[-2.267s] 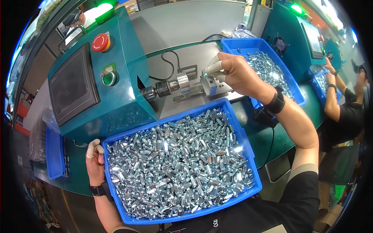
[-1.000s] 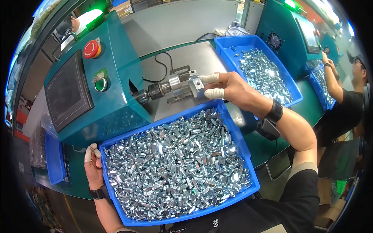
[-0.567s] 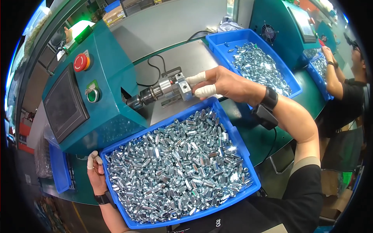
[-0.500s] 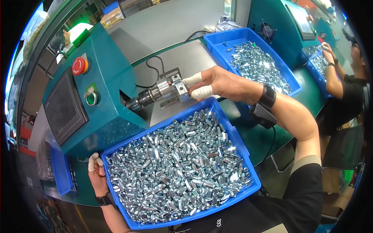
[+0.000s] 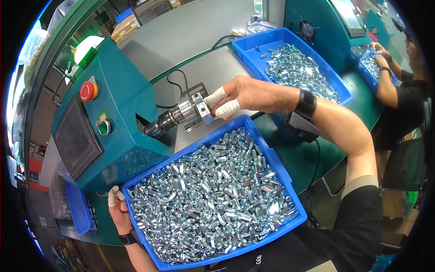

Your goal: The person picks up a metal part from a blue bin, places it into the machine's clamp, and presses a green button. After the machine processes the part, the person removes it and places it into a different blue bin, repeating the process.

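White finger covers wrap the thumb and a finger of my right hand point(image 5: 253, 96). These fingers are closed at the outer end of a metal block clamp point(image 5: 202, 109) on a machine's round spindle point(image 5: 168, 119); whatever they pinch is hidden. My left hand point(image 5: 118, 211), also with covered fingertips, is at the left rim of a large blue tray point(image 5: 286, 179). Its fingers are curled, and I cannot see what is inside them. Heaped in that tray are shiny hexagonal metal coupling nuts point(image 5: 204, 195).
The green machine point(image 5: 122, 86) carries a red stop button point(image 5: 88, 91), a green button point(image 5: 104, 127) and a dark screen point(image 5: 77, 136). Behind my right forearm stands a second blue tray point(image 5: 342, 86) of metal pieces. A co-worker point(image 5: 403, 86) handles parts at far right.
The view has shifted slightly, so the machine and clamp appear further left. My right hand stays at the clamp with its fingers closed, and my left hand remains by the tray's rim.
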Demonstrator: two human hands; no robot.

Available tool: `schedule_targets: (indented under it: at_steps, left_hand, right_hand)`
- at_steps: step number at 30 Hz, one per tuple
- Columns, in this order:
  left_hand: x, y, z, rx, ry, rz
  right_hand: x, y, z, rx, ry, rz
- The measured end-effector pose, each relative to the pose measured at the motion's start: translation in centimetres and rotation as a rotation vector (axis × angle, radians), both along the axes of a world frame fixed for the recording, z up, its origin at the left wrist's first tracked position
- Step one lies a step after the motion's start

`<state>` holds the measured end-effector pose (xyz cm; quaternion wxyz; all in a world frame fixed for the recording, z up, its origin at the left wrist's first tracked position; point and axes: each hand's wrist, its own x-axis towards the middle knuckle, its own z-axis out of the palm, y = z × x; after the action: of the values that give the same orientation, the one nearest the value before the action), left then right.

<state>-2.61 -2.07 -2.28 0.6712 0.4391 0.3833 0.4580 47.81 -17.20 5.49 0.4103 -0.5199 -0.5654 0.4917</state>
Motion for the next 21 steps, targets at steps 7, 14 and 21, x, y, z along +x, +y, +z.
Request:
schedule_targets:
  at_steps: [7,14,21]
  left_hand:
    - [0.1,-0.1,-0.2,0.004,-0.027,-0.016]
    - [0.3,-0.3,0.3,-0.022,-0.015,0.021]
    - [0.7,-0.6,0.4,-0.016,-0.032,0.018]
  right_hand:
    - [0.0,0.2,-1.1,-0.017,0.110,-0.040]
    - [0.0,0.3,-1.2,-0.041,0.199,-0.039]
    - [0.1,0.2,-1.0,-0.055,0.193,-0.029]
